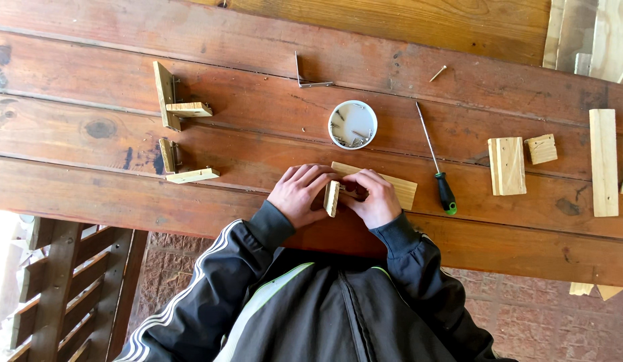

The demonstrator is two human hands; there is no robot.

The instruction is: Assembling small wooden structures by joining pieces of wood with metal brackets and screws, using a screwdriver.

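My left hand [299, 194] and my right hand [373, 198] meet at the near edge of a reddish wooden table [124, 194]. Between them stands a small pale wood block [331, 198] on edge, gripped by my left fingers. My right fingers pinch at its side, over a flat pale wood piece [402, 188] lying under that hand. What sits between my right fingertips is hidden. A white round dish [352, 124] with several screws lies just beyond my hands. A screwdriver [437, 161] with a black and green handle lies to the right.
Two wood-and-bracket assemblies [172, 100] [181, 167] stand at the left. A bare metal angle bracket [306, 77] and a loose screw [437, 73] lie at the back. Several pale wood blocks [506, 165] [604, 162] rest at the right. A wooden bench [63, 295] shows below left.
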